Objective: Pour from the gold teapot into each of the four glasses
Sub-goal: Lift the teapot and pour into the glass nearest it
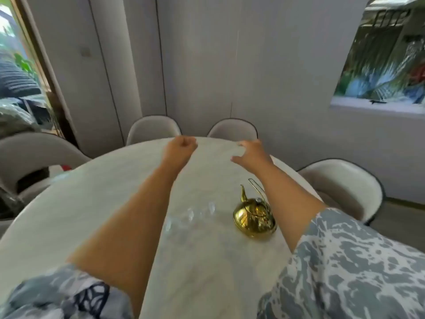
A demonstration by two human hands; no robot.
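The gold teapot (254, 218) stands on the pale marble table (110, 192), its spout pointing away and its wire handle raised. Just left of it is a cluster of small clear glasses (190, 215), blurred and hard to separate. Both my arms stretch far over the table, past the teapot and glasses. My left hand (180, 148) is curled into a loose fist with nothing in it. My right hand (250, 151) holds nothing, its fingers spread and bent downward. Neither hand touches the teapot or the glasses.
Pale upholstered chairs ring the round table: two at the far side (153, 128) (232, 130), one at the right (345, 185), one at the left (30, 153). A white wall stands behind, with a glass door at the left and a window at the upper right.
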